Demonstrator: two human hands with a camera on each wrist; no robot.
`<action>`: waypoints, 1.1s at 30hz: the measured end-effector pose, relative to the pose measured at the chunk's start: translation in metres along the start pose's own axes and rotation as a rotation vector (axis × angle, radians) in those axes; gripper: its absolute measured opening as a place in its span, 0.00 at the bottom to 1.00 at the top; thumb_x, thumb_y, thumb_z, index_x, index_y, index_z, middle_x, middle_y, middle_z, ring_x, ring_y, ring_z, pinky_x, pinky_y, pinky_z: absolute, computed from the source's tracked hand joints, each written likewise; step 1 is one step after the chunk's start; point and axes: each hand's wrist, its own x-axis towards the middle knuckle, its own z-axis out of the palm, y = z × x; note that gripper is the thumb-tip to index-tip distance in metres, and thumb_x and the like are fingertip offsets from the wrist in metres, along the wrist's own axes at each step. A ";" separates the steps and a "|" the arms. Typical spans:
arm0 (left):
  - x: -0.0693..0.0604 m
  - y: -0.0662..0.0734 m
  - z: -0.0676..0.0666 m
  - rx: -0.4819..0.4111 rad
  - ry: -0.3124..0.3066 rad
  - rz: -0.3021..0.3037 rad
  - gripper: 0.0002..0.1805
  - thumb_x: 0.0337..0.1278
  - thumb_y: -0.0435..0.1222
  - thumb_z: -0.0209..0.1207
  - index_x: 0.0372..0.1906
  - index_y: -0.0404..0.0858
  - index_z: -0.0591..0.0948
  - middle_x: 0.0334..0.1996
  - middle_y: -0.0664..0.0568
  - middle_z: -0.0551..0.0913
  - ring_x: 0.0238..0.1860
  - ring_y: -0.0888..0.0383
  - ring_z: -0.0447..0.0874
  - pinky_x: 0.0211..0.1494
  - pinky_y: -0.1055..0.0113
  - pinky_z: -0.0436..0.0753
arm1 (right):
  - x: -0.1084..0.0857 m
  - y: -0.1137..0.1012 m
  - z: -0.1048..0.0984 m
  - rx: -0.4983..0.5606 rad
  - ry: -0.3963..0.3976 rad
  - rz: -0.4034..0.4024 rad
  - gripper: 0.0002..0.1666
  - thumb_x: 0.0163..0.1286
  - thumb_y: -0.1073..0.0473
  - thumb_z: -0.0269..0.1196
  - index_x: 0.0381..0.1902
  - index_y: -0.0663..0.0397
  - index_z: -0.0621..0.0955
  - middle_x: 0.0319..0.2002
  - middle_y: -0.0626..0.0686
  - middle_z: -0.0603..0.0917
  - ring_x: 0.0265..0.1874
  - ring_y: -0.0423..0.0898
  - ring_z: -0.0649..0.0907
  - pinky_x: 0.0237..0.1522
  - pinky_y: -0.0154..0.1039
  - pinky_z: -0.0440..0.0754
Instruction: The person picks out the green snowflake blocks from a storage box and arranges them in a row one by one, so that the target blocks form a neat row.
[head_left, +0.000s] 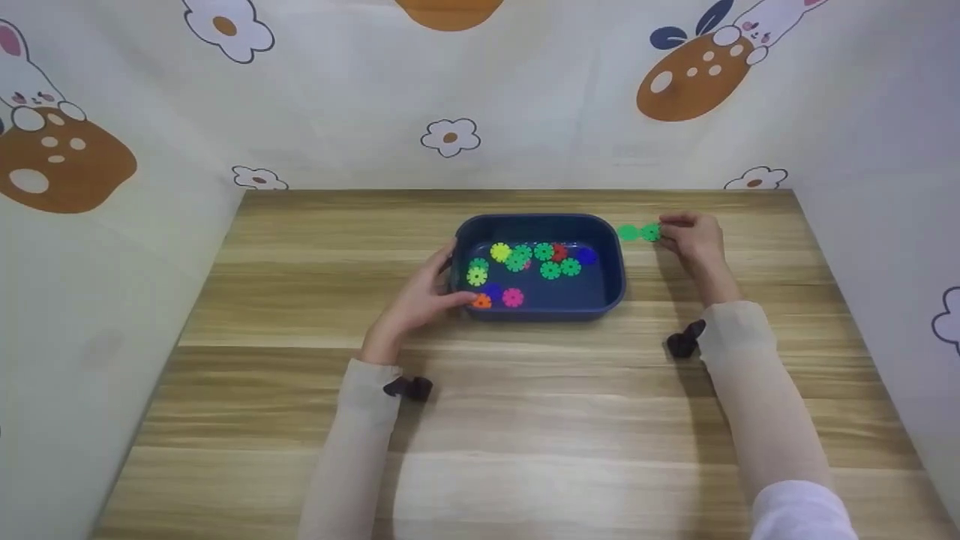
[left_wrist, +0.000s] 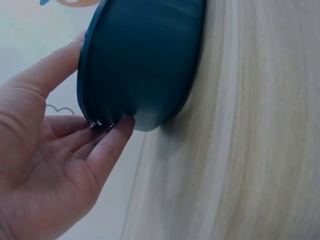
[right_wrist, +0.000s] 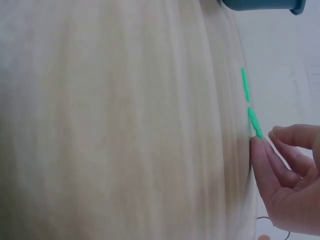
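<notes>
Your left hand point(head_left: 421, 298) and right hand point(head_left: 694, 241) are bare from the wrist to the fingertips. On your left wrist you wear a pale greyish-beige left cuff point(head_left: 369, 384), softly creased, with a slightly uneven front edge. Its counterpart, the right cuff point(head_left: 739, 330), is just as pale, matte and plain in outline. On the inner side of each you have a small black fitting: the left wrist camera point(head_left: 419, 388) has a blocky end, and the right wrist camera point(head_left: 681, 344) looks similarly lumpy and dark. Farther up your right arm, a whitish, faintly lilac sleeve point(head_left: 802, 516) ends in a curved hem.
</notes>
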 end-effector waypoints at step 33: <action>-0.002 0.001 0.000 0.037 0.006 -0.032 0.55 0.54 0.45 0.71 0.80 0.42 0.50 0.80 0.45 0.52 0.80 0.46 0.51 0.81 0.50 0.58 | -0.037 -0.043 0.025 0.215 -0.122 -0.258 0.18 0.69 0.69 0.62 0.55 0.72 0.77 0.34 0.43 0.86 0.34 0.33 0.86 0.43 0.27 0.87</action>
